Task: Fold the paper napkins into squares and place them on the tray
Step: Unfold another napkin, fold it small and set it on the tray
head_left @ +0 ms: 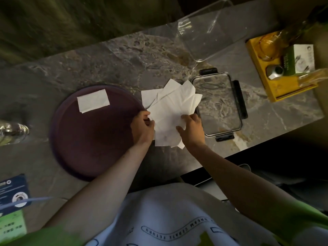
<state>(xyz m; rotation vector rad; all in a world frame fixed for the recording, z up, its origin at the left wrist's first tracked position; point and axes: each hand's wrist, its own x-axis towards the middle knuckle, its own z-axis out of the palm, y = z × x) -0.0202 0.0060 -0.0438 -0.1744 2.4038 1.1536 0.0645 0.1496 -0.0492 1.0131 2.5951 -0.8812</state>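
A round dark purple tray (pixel 92 150) lies on the marble counter at centre left. One folded white napkin (pixel 93 100) rests on its far part. Just right of the tray sits a loose pile of white paper napkins (pixel 171 107), fanned out unevenly. My left hand (pixel 142 128) pinches the pile's left edge. My right hand (pixel 191 129) grips the top napkin's near right part, fingers curled on the paper.
A clear container lid with black clips (pixel 220 105) lies right of the pile. A clear glass container (pixel 200 32) stands behind it. A yellow wooden stand (pixel 280 82) with bottles and a green box is at far right. The counter edge runs near my body.
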